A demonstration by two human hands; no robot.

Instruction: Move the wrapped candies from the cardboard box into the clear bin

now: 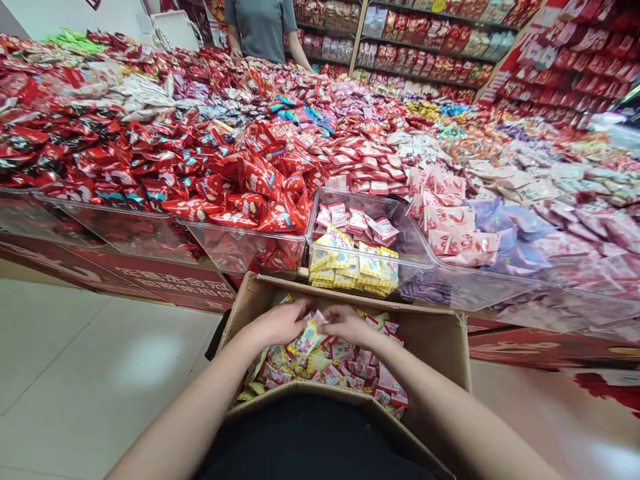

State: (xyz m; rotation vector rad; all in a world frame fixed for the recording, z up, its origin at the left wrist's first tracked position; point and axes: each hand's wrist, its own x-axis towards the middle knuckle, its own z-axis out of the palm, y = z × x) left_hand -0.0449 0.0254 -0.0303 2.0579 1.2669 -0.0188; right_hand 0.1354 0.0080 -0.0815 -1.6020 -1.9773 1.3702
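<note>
Left hand (281,324) and right hand (349,325) pinch packets (307,339) — within a cardboard box (440,340)

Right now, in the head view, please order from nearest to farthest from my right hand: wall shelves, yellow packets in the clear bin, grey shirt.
1. Yellow packets: clear bin, beyond the right hand.
2. Grey shirt: left, behind the display.
3. Wall shelves: at the back.

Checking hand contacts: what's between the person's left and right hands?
Head view: small wrapped packets, white with yellow, between the left hand and right hand, over the open cardboard box; too blurred to count.
</note>
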